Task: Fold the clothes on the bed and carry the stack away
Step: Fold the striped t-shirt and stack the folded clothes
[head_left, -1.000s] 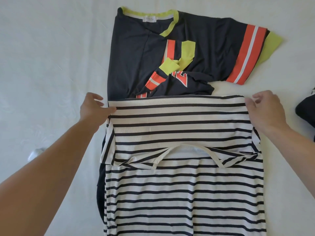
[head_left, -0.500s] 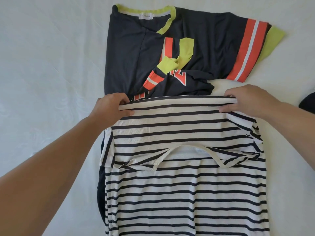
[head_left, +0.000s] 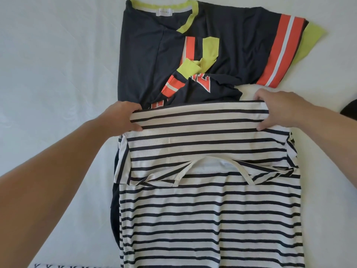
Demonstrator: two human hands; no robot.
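A white, navy-striped knit shirt [head_left: 210,190] lay lengthwise from frame centre to bottom, folded edge pointing up, overlapping a navy jersey [head_left: 154,55] on the white bedsheet [head_left: 48,64]. The left hand [head_left: 123,118] and right hand [head_left: 278,111] each pinched that fold's corners.

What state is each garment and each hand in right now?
Striped shirt: partly folded, its far edge lifted, lying over the jersey's lower part.
Navy jersey: spread on the bed, rumpled, one sleeve folded in, not yet folded.
Left hand: grips the striped shirt's far left corner.
Right hand: grips the far right corner.
Dark garment: at right edge, mostly out of frame; state unclear.
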